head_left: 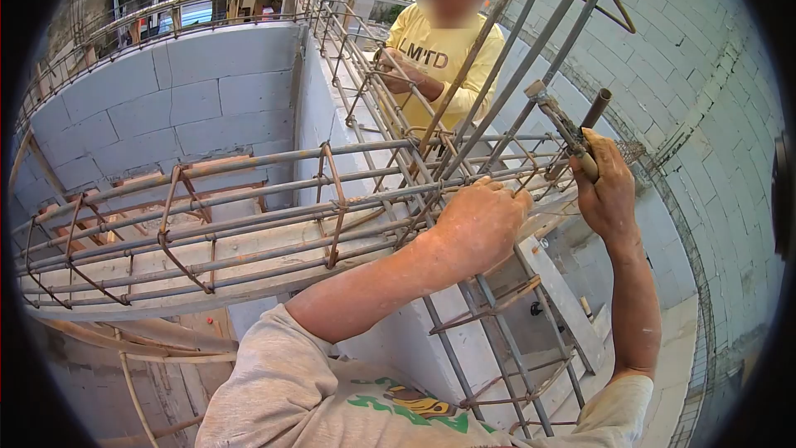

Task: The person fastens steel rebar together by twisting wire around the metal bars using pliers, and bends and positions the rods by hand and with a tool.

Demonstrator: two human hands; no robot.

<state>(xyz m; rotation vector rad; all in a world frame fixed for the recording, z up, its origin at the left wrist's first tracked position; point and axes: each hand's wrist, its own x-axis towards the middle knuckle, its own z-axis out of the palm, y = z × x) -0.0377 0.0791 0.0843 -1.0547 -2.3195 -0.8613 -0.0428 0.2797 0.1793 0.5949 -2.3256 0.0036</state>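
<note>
My left hand is closed over the junction of the reinforcing bars, its fingertips curled down among them; I cannot tell what they grip. To its right, my right hand is raised and wrapped around a worn metal hand tool with a blocky head pointing up and left. A short hollow metal tube sticks up beside the tool, just above my fingers. Bent stirrups ring the long horizontal bars left of my hands. Several upright bars rise behind my left hand.
A co-worker in a yellow shirt stands across the bars, hands together near the far rebar cage. Pale block walls stand at left and right. Another rebar cage runs below my arms. A bent bar hangs overhead.
</note>
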